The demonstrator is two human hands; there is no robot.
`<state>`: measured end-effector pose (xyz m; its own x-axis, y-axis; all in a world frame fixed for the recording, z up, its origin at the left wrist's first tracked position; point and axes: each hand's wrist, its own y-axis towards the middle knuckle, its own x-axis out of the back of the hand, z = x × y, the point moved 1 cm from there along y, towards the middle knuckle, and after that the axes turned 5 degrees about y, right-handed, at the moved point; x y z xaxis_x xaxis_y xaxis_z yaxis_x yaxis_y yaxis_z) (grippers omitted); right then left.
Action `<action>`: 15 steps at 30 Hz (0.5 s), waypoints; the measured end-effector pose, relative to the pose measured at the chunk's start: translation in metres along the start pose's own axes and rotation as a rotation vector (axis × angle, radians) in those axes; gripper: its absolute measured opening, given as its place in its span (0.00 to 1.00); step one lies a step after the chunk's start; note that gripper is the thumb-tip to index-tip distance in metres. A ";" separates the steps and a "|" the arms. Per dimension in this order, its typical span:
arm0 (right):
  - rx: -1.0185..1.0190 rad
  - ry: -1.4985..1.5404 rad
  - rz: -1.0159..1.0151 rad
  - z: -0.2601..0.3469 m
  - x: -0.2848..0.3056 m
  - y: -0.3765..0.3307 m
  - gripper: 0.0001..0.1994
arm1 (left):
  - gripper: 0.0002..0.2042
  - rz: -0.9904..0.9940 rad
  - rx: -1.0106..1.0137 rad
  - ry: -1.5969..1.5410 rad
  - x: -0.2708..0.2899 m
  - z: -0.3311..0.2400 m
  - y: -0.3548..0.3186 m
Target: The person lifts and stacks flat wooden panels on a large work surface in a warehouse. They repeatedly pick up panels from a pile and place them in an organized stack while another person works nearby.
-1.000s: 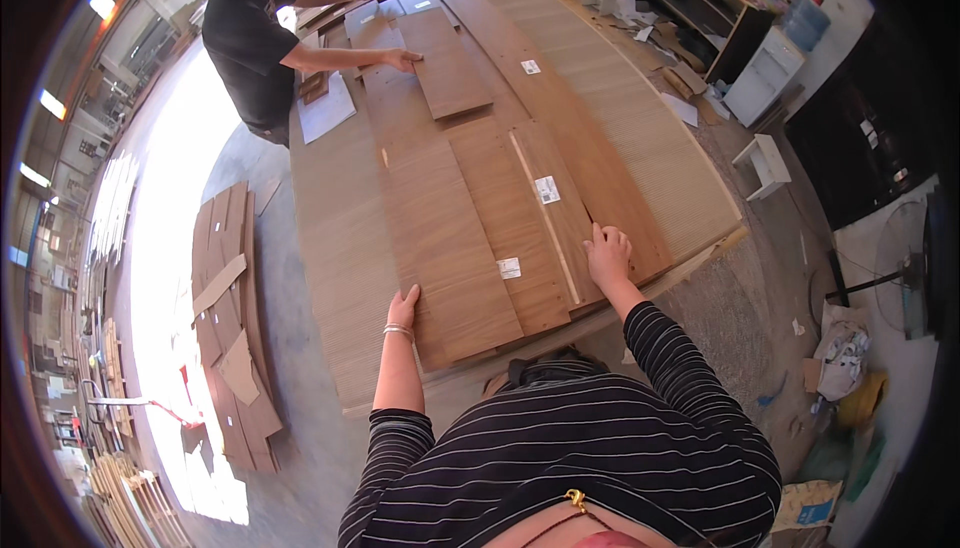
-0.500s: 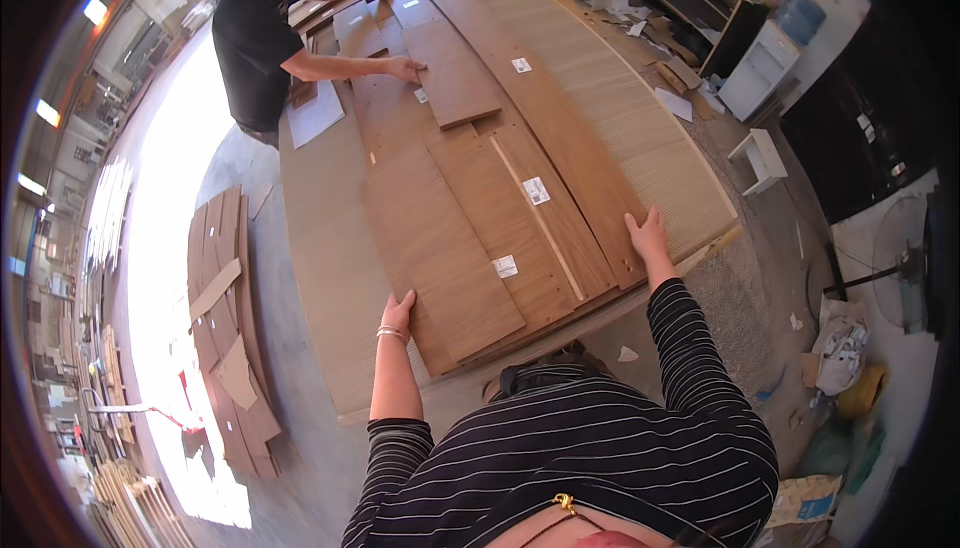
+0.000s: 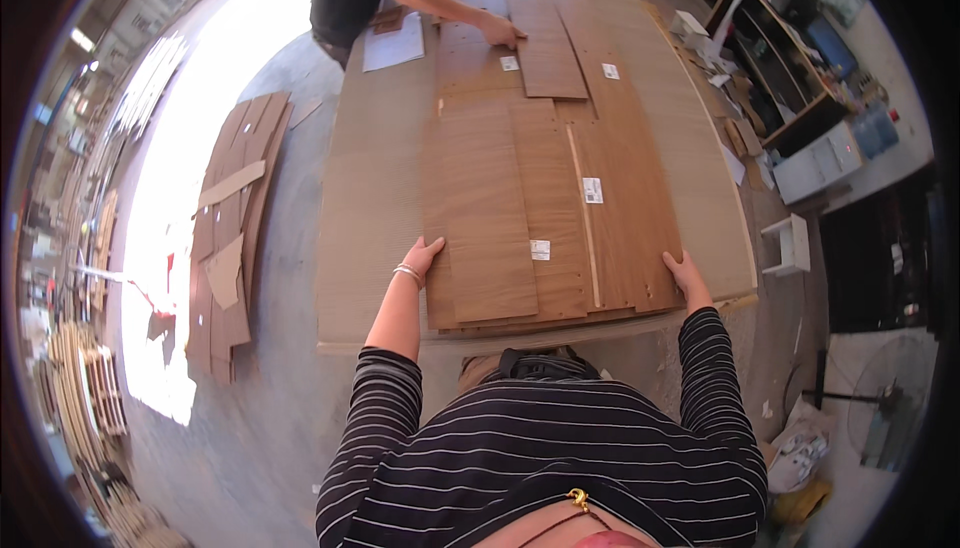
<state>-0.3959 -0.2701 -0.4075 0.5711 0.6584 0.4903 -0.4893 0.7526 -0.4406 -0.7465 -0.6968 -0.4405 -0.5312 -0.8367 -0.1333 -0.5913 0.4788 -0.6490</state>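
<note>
Brown wood-grain panels [image 3: 480, 188] lie in a stack on a large table, with white labels on several of them. My left hand [image 3: 424, 259] holds the left edge near the close end, its thumb on top and the other fingers partly hidden. At the near right corner, my right hand [image 3: 686, 279] grips the opposite edge, thumb upward. A narrow pale strip [image 3: 585, 218] runs lengthwise along the stack. Farther away, a co-worker's hand [image 3: 500, 32] touches a shorter panel [image 3: 550, 53] on top.
The ribbed tan table surface [image 3: 370, 198] extends past both sides of the stack. More brown boards [image 3: 235, 218] with cardboard scraps lie on the floor at left. A small white stand [image 3: 790, 245], a white cabinet [image 3: 820, 161] and a fan [image 3: 885, 398] are at right.
My view has turned, and the stack now points more straight away from me. My hands have come closer together; the dark gap beside the right-hand board no longer shows.
</note>
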 end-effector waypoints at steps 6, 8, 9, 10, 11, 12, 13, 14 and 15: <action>-0.075 0.146 0.121 0.004 0.007 -0.002 0.25 | 0.33 -0.058 -0.019 -0.122 -0.004 0.004 -0.022; -0.145 0.208 0.169 -0.001 0.014 -0.008 0.28 | 0.35 -0.032 -0.029 -0.105 -0.007 0.002 -0.042; -0.170 0.190 0.176 -0.010 0.017 -0.009 0.28 | 0.34 -0.019 -0.044 -0.126 -0.002 0.014 -0.039; -0.191 0.163 0.192 -0.015 0.017 -0.009 0.28 | 0.33 -0.017 -0.060 -0.158 0.007 0.034 -0.035; -0.227 0.132 0.207 -0.025 0.019 -0.010 0.28 | 0.32 -0.013 -0.061 -0.188 0.011 0.050 -0.039; -0.217 0.132 0.146 -0.031 0.026 -0.009 0.28 | 0.33 -0.039 -0.062 -0.143 0.011 0.062 -0.038; -0.224 0.129 0.096 -0.042 0.027 -0.013 0.29 | 0.34 -0.073 -0.042 -0.096 0.006 0.072 -0.043; -0.229 0.126 0.052 -0.052 0.021 -0.019 0.29 | 0.35 -0.112 -0.023 -0.045 0.004 0.077 -0.049; -0.246 0.158 0.090 -0.048 0.016 -0.024 0.30 | 0.34 -0.128 -0.036 0.072 0.002 0.071 -0.057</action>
<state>-0.3429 -0.2787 -0.4255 0.6376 0.6976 0.3268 -0.3791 0.6535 -0.6552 -0.6704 -0.7451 -0.4569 -0.4915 -0.8709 0.0044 -0.6777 0.3793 -0.6300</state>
